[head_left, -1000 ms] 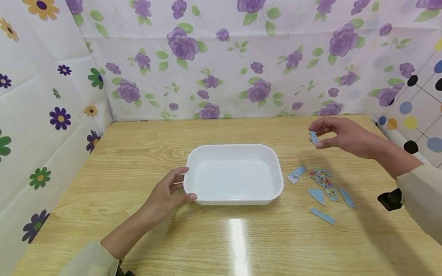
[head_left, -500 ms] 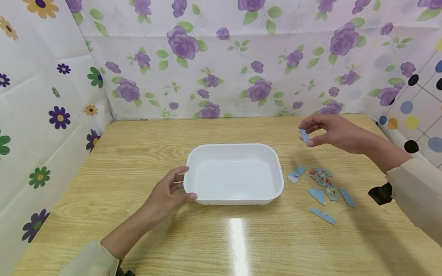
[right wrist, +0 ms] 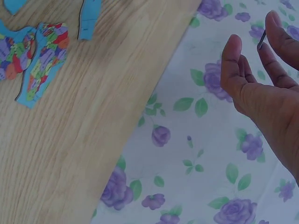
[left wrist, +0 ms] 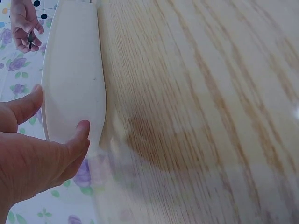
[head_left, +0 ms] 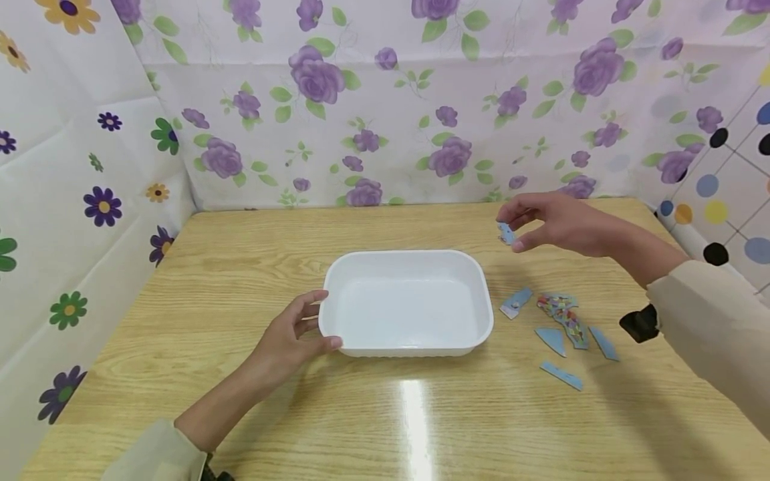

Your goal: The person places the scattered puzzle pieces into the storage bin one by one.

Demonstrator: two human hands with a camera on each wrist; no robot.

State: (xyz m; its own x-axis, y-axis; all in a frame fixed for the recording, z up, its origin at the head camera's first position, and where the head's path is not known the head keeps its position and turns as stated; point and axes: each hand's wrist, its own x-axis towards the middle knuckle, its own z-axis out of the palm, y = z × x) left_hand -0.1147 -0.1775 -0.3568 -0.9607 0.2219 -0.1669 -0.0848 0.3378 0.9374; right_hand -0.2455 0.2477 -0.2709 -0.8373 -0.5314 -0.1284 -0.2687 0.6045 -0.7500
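Note:
A white plastic basin [head_left: 406, 310] stands on the wooden table in the head view, its inside bare. My left hand [head_left: 291, 341] holds its left end, thumb at the front rim and fingers at the side; the left wrist view shows them against the outer wall [left wrist: 74, 70]. Behind and right of the basin, my right hand [head_left: 559, 222] pinches a small light-blue puzzle piece [head_left: 506, 233] above the table. Only that piece's thin dark edge [right wrist: 261, 40] shows in the right wrist view. Joined multicoloured map puzzle pieces [head_left: 568, 319] lie right of the basin.
Several loose blue pieces lie around the joined ones: a blue-and-white one [head_left: 516, 303] nearest the basin, a triangular one [head_left: 551, 341], a strip [head_left: 561, 375] in front and another [head_left: 603, 343] on the right. Flowered sheeting [head_left: 373, 133] hangs behind the table [head_left: 271, 247].
My right hand has moved left with the puzzle piece, from above the far right of the table towards the basin. The left hand and basin have stayed put.

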